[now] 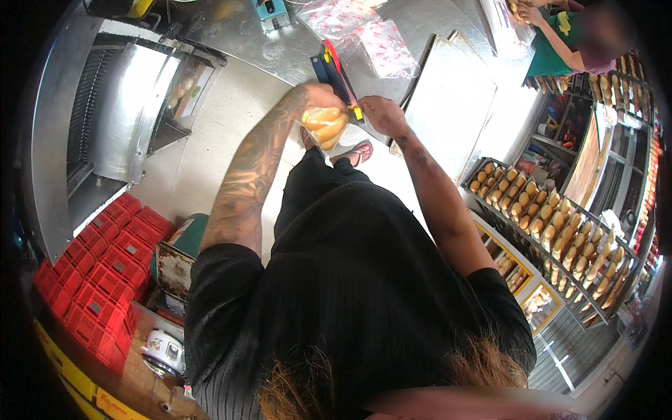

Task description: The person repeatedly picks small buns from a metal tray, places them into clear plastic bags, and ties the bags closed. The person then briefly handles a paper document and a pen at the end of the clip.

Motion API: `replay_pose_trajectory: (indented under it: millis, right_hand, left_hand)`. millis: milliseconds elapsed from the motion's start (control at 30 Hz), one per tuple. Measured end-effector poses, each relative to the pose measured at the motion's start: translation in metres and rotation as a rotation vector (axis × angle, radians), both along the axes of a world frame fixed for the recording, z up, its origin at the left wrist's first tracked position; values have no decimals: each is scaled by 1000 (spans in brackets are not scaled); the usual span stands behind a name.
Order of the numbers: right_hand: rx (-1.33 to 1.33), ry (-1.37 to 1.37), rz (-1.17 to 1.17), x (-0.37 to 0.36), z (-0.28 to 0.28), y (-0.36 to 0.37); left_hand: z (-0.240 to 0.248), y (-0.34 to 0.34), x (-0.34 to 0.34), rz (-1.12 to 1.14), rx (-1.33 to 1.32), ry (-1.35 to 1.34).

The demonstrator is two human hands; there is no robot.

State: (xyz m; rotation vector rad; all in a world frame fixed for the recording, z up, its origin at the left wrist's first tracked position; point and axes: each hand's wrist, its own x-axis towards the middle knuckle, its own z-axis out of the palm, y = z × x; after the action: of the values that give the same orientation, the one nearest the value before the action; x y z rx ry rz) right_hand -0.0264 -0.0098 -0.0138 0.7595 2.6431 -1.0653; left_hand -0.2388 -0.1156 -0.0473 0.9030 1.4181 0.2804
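Observation:
A clear plastic bag of golden bread rolls (pixel 325 128) hangs below my left hand (pixel 320 96), which is closed at the bag's upper part. Right beside that hand, at the edge of the steel table, stands a long narrow device with a black body, a red arm and a yellow end (pixel 338 73); it looks like a bag sealer. My right hand (pixel 383 116) is closed next to the yellow end, its fingertips turned toward it. Whatever those fingers hold is too small to make out.
Printed plastic bags (pixel 385 47) and a blue device (pixel 271 15) lie on the steel table (pixel 224 31). Pale trays (pixel 448 91) lean at right, near a rack of bread (pixel 553 217). Red crates (pixel 105 280) are stacked left. A co-worker (pixel 570 42) handles bread at far right.

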Motion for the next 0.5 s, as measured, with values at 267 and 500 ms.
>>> replay_pose_trajectory:
  millis: [267, 500]
  right_hand:
    - [-281, -57, -306, 27, 16, -12]
    - [-935, 409, -204, 33, 94, -34]
  left_hand:
    - [-12, -97, 37, 584, 79, -136]
    - [112, -95, 61, 608, 404, -325]
